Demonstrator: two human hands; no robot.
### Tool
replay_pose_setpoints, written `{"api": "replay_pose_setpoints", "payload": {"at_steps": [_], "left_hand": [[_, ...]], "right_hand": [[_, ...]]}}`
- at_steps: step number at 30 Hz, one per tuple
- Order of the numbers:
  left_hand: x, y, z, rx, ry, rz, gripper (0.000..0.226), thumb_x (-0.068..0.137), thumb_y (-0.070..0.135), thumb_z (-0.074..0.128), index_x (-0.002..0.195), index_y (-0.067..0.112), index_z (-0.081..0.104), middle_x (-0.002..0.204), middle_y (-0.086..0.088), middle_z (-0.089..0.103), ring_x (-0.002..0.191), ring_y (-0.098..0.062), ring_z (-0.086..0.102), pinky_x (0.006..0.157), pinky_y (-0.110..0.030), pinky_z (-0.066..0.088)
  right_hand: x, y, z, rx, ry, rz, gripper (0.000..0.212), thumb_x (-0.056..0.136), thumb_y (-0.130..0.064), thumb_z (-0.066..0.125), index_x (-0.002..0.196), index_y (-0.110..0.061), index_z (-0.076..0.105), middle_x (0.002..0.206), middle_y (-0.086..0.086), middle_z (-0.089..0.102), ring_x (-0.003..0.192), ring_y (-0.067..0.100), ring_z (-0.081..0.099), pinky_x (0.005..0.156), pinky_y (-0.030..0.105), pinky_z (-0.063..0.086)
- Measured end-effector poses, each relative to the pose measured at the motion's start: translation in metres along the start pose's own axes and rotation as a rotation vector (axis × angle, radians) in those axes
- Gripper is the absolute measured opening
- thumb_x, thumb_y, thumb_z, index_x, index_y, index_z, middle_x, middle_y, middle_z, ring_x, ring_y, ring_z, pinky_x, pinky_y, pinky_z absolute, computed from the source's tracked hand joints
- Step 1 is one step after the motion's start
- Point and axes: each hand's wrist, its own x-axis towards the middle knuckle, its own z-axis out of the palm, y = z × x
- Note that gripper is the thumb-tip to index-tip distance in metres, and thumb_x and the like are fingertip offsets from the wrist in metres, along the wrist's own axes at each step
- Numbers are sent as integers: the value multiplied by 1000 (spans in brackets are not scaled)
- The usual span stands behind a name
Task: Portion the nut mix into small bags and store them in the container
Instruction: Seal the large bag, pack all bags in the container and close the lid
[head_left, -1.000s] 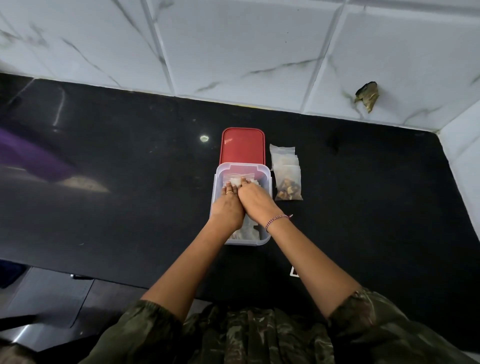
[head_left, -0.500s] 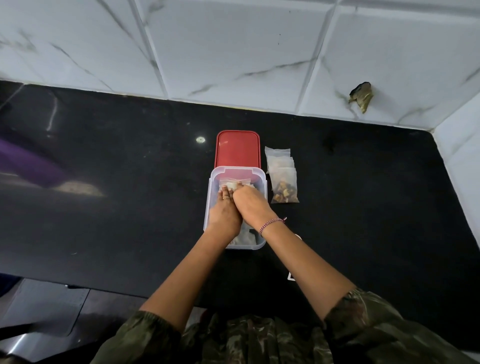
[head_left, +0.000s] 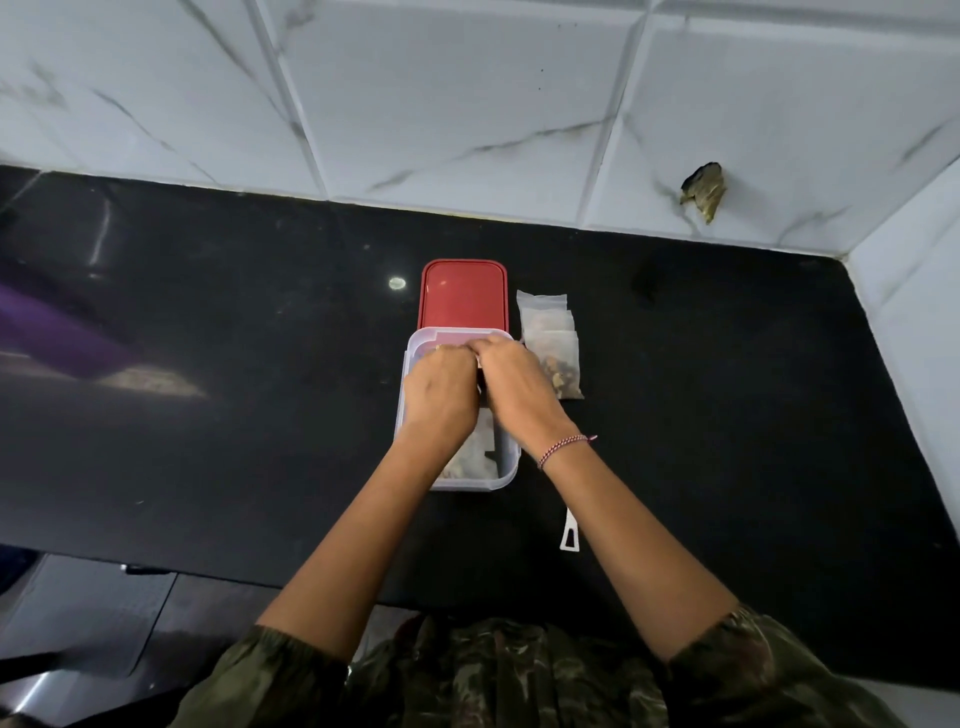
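Nut bags (head_left: 480, 452) are in the container (head_left: 511, 462) now, right? asks one.

Yes, says the other. Some lie at the near end, under the wrists. More full bags (head_left: 553, 348) wait on the worktop (head_left: 234, 364), just beside the container on the right.

What is different from a moment ago?

Both hands have slid to the far end. The left hand (head_left: 441, 389) and the right hand (head_left: 519, 384) sit side by side, touching, fingers bent down at the far rim. Before, a bit of bag showed past the fingertips. Now it is nearly all hidden.

Are they holding a bag?

I cannot tell. The fingertips are hidden inside. I think they are tucking one in flat, so more can fit. The red lid (head_left: 462, 293) lies just behind the container, not on yet.
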Motion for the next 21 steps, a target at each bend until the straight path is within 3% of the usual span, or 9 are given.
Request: {"api": "replay_pose_setpoints", "payload": {"at_steps": [4,9,15,21], "left_hand": [[17,23,-12,8,167,44,27,94,8,45,116,13,61,110,-6,64,99,-24,62,79,-30,39],[52,54,-6,30,180,92,22,92,14,51,112,16,61,103,-3,67,98,-24,63,104,-39,29],[94,79,10,167,28,144,19,90,10,56,107,14,63,101,-3,66,101,-22,62,116,-55,17],[117,89,20,232,-168,136,24,87,3,54,109,11,62,101,-5,66,103,-24,62,115,-61,11]], "right_hand": [[-2,20,-24,101,223,43,30,92,-9,52,120,-14,61,114,8,64,105,22,59,89,32,49],[7,66,-34,294,355,232,26,90,-8,59,114,-13,65,110,6,67,100,15,63,88,32,53],[26,123,-18,383,247,471,23,87,-11,65,110,-10,65,103,5,66,94,15,63,85,28,54],[39,144,0,375,116,521,35,83,-12,70,117,-9,60,115,8,59,102,19,60,89,30,51]]}}
